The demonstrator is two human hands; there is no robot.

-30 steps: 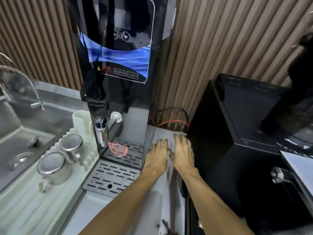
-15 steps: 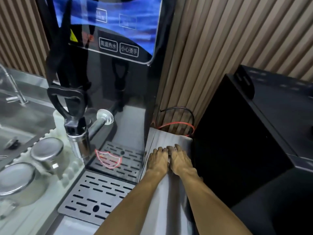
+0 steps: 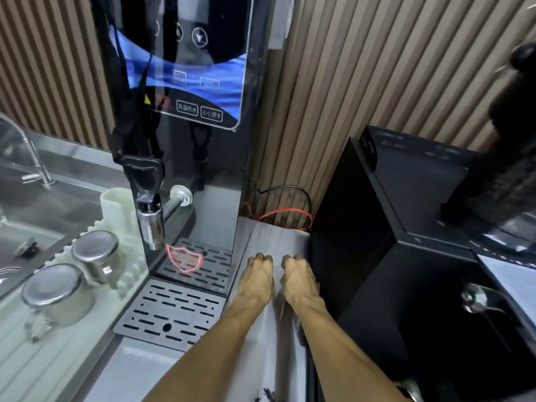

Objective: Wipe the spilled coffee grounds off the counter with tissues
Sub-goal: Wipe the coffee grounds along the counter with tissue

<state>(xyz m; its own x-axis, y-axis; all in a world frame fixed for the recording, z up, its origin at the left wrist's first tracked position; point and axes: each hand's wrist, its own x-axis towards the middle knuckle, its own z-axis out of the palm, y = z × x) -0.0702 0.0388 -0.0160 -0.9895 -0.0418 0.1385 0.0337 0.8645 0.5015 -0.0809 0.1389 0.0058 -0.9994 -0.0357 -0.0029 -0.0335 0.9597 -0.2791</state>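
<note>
My left hand (image 3: 256,281) and my right hand (image 3: 300,281) lie side by side, knuckles up, on the narrow steel counter strip (image 3: 275,236) between the water dispenser and a black machine. The fingers of both are curled under. No tissue shows; whatever lies under the palms is hidden. A few dark coffee grounds (image 3: 266,395) sit on the strip near the bottom edge, between my forearms.
The tall black water dispenser (image 3: 200,117) with its tap and slotted drip tray (image 3: 171,314) stands left. Two steel mugs (image 3: 58,291) rest on a white drain mat beside a sink (image 3: 26,227). A black machine (image 3: 406,256) hems the right. Red and black wires (image 3: 284,211) lie behind.
Both hands slid back toward me along the strip and their fingers curled from flat to tucked. The camera pulled back and tilted, bringing the grounds near the bottom edge into view again.
</note>
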